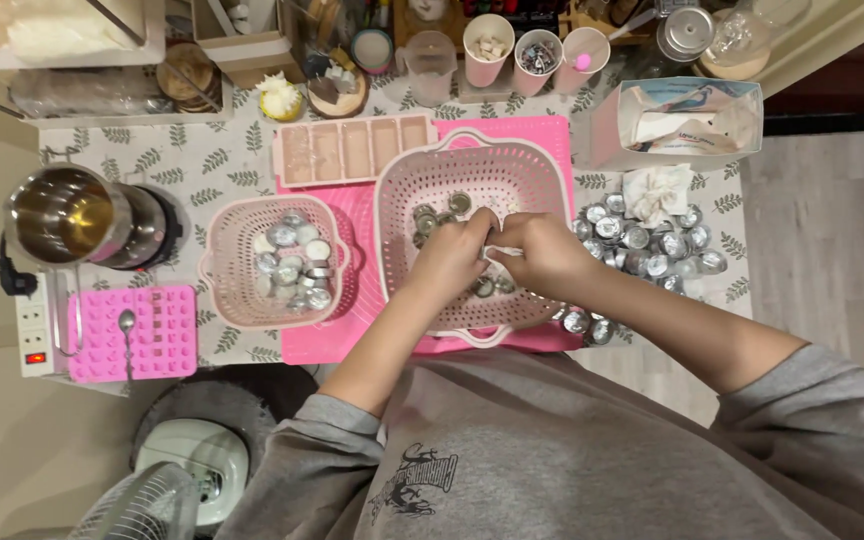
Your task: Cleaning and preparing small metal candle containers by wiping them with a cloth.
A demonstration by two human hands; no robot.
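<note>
Head view looks straight down past a grey sweatshirt to both hands meeting over the large pink basket, which sits on a pink mat near the table's front edge. Left hand is curled, fingertips pinching something small; right hand is also curled, gripping what seems to be a small white piece between the two hands, though fingers hide most of it. A few metal tealight cups lie in that basket. Left of it stands a smaller pink basket filled with cups; toward the right edge, loose metal cups are heaped on the leaf-print tablecloth. Farther back lie a pale silicone mould and three paper cups.
</note>
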